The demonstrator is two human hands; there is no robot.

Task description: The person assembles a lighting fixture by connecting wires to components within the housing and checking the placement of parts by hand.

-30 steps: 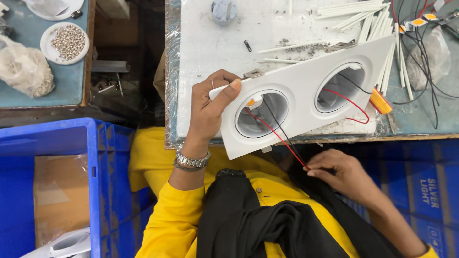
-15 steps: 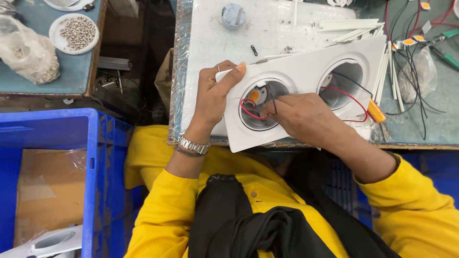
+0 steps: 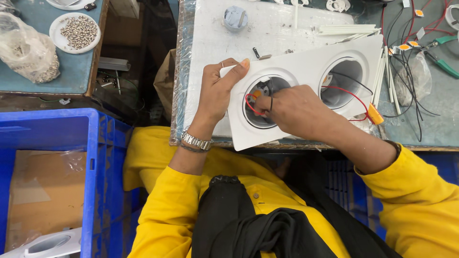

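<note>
We see a light-fitting assembly workshop; our bench (image 3: 430,129) holds loose wires (image 3: 411,91), green pliers (image 3: 442,59), a plate of screws (image 3: 75,32); blue crates (image 3: 62,157) stand beside.

- Workbench (image 3: 430,129): grey-green top, a clear plastic sheet wrapped over its left edge.
- White board (image 3: 287,24) lies flat on it.
- White twin-hole housing (image 3: 306,67) rests tilted on the board, overhanging the near edge.
- Grey round part (image 3: 235,17) sits near the board's far end.
- White strips (image 3: 344,29) lie beside the housing.
- Green pliers (image 3: 442,59) and loose black and red wires (image 3: 413,62) lie at the right.
</note>
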